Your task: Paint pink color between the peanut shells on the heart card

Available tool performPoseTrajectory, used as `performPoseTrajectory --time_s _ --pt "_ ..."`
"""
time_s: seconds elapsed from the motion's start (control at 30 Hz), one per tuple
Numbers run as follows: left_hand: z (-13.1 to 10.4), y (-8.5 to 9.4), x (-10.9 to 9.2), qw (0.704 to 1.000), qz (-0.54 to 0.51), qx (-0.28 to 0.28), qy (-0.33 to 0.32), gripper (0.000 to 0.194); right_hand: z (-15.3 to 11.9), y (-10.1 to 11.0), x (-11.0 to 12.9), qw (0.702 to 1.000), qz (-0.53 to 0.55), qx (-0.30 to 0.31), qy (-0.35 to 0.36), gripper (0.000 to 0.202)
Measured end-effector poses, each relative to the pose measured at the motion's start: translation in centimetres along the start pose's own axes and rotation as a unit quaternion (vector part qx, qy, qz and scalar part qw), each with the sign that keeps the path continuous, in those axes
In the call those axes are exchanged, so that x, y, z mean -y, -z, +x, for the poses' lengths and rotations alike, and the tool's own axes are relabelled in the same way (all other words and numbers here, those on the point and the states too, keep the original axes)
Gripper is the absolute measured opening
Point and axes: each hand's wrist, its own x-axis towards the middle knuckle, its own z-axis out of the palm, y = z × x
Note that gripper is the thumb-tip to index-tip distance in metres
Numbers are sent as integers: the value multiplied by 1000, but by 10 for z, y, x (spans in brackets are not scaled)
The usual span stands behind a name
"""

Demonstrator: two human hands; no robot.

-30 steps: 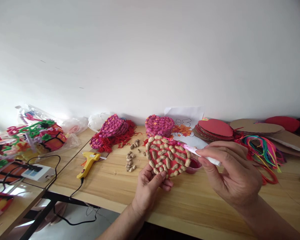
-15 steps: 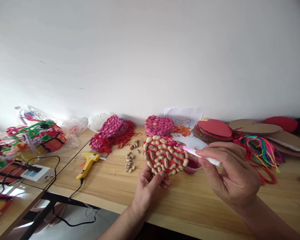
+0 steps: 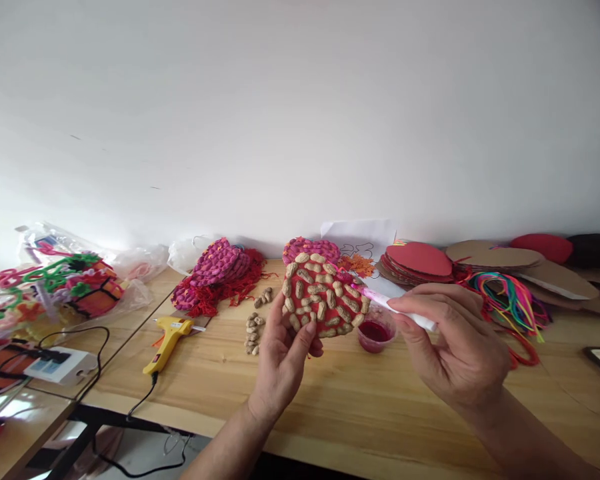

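A red disc covered with peanuts (image 3: 325, 297) is held up by my left hand (image 3: 283, 350), its thumb on the front and fingers behind. Pink paint shows on peanuts at the disc's upper right edge. My right hand (image 3: 460, 347) pinches a white-handled brush (image 3: 397, 307), whose pink tip touches that edge. Below the brush, a clear cup of dark pink liquid (image 3: 375, 333) stands on the wooden table (image 3: 370, 413). Loose peanuts (image 3: 254, 333) lie left of my left hand.
A yellow glue gun (image 3: 167, 343) and a white power strip (image 3: 63, 365) lie at left. Pink peanut-covered pieces (image 3: 217, 263) are behind. Stacked red and brown discs (image 3: 420, 260) and coloured cords (image 3: 510, 300) sit at right. Colourful crafts (image 3: 90, 287) fill the far left.
The disc has turned and tilted in my left hand. More of the cup shows now. The whole view has shifted slightly, and the brush remains at the disc's upper right edge.
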Motion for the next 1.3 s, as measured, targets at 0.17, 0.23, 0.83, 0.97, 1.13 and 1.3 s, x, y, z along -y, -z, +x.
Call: performPoseTrajectory --time_s 0.17,0.23,0.83,0.97,1.13,1.3 --pt "10 -4 -7 1000 1 25 -8 67 -1 1 -3 1000 -3 -19 -11 22" --pt "13 -5 -8 1000 1 28 -6 69 -1 2 -5 1000 -4 -26 -10 23" --pt "12 0 -13 999 -7 18 37 72 1 4 -3 1000 4 -16 -17 25" --pt "12 0 -11 999 -19 23 42 70 1 3 -2 1000 -1 -9 -16 25" --pt "12 1 -9 998 -32 31 54 68 -1 3 -4 999 9 -16 -28 25" --pt "17 5 -9 997 -32 30 60 71 -3 4 -6 997 24 -45 -54 26"
